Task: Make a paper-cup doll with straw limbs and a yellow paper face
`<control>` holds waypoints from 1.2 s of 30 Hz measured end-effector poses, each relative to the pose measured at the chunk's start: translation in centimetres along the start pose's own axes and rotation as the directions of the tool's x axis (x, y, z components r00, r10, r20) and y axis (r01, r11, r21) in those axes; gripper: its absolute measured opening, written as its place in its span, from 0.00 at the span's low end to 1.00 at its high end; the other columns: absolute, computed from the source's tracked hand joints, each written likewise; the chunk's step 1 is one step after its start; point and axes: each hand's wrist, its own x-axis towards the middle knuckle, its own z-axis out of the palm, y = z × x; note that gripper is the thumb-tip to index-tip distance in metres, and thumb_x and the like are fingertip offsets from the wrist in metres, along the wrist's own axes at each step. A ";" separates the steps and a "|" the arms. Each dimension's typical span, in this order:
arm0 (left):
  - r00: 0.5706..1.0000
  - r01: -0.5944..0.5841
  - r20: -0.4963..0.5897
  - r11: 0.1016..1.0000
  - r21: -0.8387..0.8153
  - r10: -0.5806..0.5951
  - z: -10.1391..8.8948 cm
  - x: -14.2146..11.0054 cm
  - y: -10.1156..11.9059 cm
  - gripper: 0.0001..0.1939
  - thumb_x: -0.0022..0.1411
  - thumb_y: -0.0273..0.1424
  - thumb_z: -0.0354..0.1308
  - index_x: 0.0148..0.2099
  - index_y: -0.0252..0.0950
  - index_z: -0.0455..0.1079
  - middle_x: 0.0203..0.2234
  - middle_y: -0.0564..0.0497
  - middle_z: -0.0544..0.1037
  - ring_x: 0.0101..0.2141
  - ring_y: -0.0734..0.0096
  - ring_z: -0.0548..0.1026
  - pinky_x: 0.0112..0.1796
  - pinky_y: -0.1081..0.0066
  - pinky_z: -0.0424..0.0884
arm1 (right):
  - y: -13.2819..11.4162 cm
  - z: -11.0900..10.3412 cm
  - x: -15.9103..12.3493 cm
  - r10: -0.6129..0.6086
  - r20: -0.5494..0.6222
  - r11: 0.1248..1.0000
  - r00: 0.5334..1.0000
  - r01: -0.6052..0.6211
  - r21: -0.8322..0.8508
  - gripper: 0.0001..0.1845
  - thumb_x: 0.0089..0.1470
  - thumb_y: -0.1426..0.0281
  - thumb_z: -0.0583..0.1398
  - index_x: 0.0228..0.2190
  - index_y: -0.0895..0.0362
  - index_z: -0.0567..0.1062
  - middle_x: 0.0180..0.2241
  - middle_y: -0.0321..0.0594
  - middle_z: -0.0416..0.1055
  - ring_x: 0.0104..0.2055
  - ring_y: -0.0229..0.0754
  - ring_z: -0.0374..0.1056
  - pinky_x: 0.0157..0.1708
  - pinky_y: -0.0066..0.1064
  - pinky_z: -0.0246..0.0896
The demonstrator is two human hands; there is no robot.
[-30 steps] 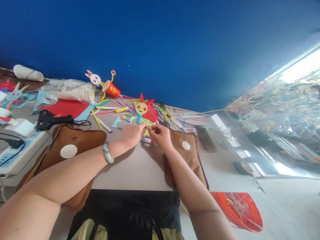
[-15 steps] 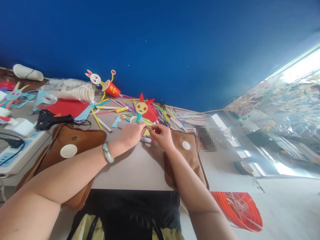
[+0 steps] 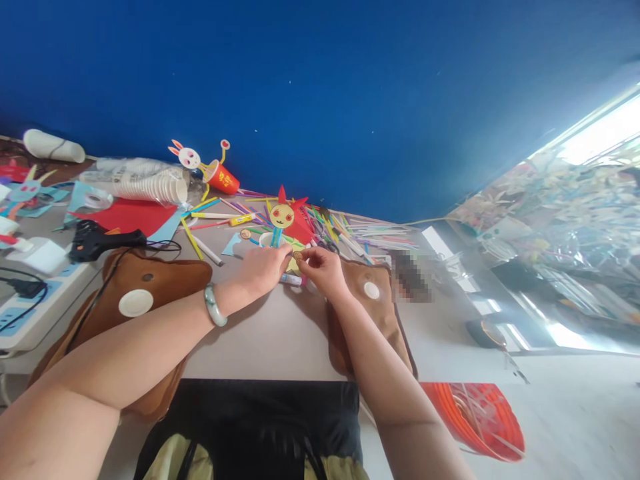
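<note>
In the head view my left hand [image 3: 266, 270] is closed in front of a paper-cup figure, its fingertips meeting those of my right hand; what it grips is hidden behind the fingers. My right hand [image 3: 324, 272] pinches a small round tan disc [image 3: 298, 256] between thumb and forefinger. Just behind the hands stands the figure, with a yellow paper face [image 3: 281, 215] and red pointed paper pieces, on blue strips rising from a white cup [image 3: 266, 239]. Under the fingers lie a yellow-green paper piece [image 3: 293, 267] and a marker [image 3: 291, 279].
Brown cushions [image 3: 170, 277] [image 3: 367, 320] flank the work spot. To the left are a black glue gun [image 3: 103, 241], a power strip [image 3: 25, 313] and bagged paper cups [image 3: 150, 183]. Loose coloured sticks [image 3: 360, 233] and a red cup rabbit [image 3: 223, 177] lie behind. A red bin [image 3: 480, 420] stands lower right.
Both hands keep nearly the same pose at the figure. The whole view has shifted very slightly.
</note>
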 end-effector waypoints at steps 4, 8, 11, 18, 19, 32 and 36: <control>1.000 0.000 0.018 1.000 -0.006 0.000 0.0 0.0 0.0 0.15 0.72 0.36 0.42 0.48 0.38 0.69 0.28 0.47 0.77 0.33 0.57 0.78 0.34 0.65 0.67 | 0.0 0.1 0.0 -0.009 -0.009 1.000 1.000 0.009 -0.009 0.09 0.45 0.63 0.63 0.25 0.57 0.76 0.22 0.35 0.70 0.21 0.32 0.54 0.22 0.27 0.51; 1.000 0.000 0.020 1.000 0.002 0.000 0.1 0.1 0.1 0.16 0.72 0.36 0.42 0.48 0.38 0.69 0.29 0.46 0.77 0.33 0.57 0.79 0.34 0.65 0.68 | 0.0 0.3 0.0 -0.007 -0.005 1.000 1.000 0.007 -0.020 0.09 0.46 0.63 0.63 0.24 0.57 0.75 0.20 0.34 0.68 0.21 0.32 0.54 0.22 0.27 0.51; 1.000 0.003 0.005 1.000 0.009 -0.003 0.1 0.0 0.1 0.15 0.72 0.37 0.42 0.47 0.39 0.69 0.28 0.47 0.77 0.32 0.57 0.79 0.33 0.65 0.67 | 0.1 0.4 0.1 -0.002 -0.006 1.000 1.000 0.002 -0.026 0.09 0.47 0.63 0.63 0.24 0.57 0.75 0.20 0.34 0.68 0.21 0.33 0.54 0.22 0.28 0.51; 0.999 0.018 0.036 1.000 0.008 -0.019 0.0 0.0 0.2 0.17 0.73 0.36 0.41 0.49 0.39 0.70 0.30 0.46 0.78 0.34 0.57 0.79 0.36 0.64 0.68 | -0.1 0.3 0.0 -0.020 -0.009 0.999 1.000 0.020 -0.029 0.09 0.45 0.63 0.63 0.25 0.56 0.76 0.21 0.35 0.70 0.22 0.33 0.55 0.23 0.28 0.52; 0.999 0.022 0.037 1.000 0.009 -0.022 0.0 0.0 0.2 0.17 0.73 0.36 0.41 0.49 0.39 0.70 0.30 0.46 0.78 0.34 0.57 0.79 0.37 0.64 0.68 | -0.2 0.3 -0.1 -0.020 -0.011 0.999 1.000 0.020 -0.028 0.09 0.45 0.63 0.63 0.25 0.56 0.76 0.22 0.35 0.70 0.22 0.34 0.55 0.23 0.28 0.52; 0.999 0.008 0.042 1.000 0.012 -0.009 -0.1 0.0 0.4 0.15 0.73 0.36 0.43 0.50 0.39 0.69 0.29 0.47 0.78 0.33 0.58 0.79 0.34 0.66 0.67 | -0.3 0.7 -0.1 0.034 -0.047 0.999 0.998 -0.035 -0.021 0.11 0.47 0.62 0.63 0.22 0.57 0.73 0.19 0.33 0.66 0.21 0.33 0.55 0.22 0.27 0.51; 0.999 0.009 0.032 1.000 0.005 -0.009 0.0 0.0 0.3 0.15 0.72 0.36 0.43 0.49 0.39 0.69 0.28 0.47 0.77 0.32 0.59 0.79 0.33 0.66 0.66 | -0.3 0.7 -0.1 0.017 -0.065 1.000 0.998 -0.018 -0.015 0.12 0.48 0.61 0.63 0.21 0.57 0.73 0.20 0.34 0.67 0.22 0.34 0.56 0.23 0.27 0.53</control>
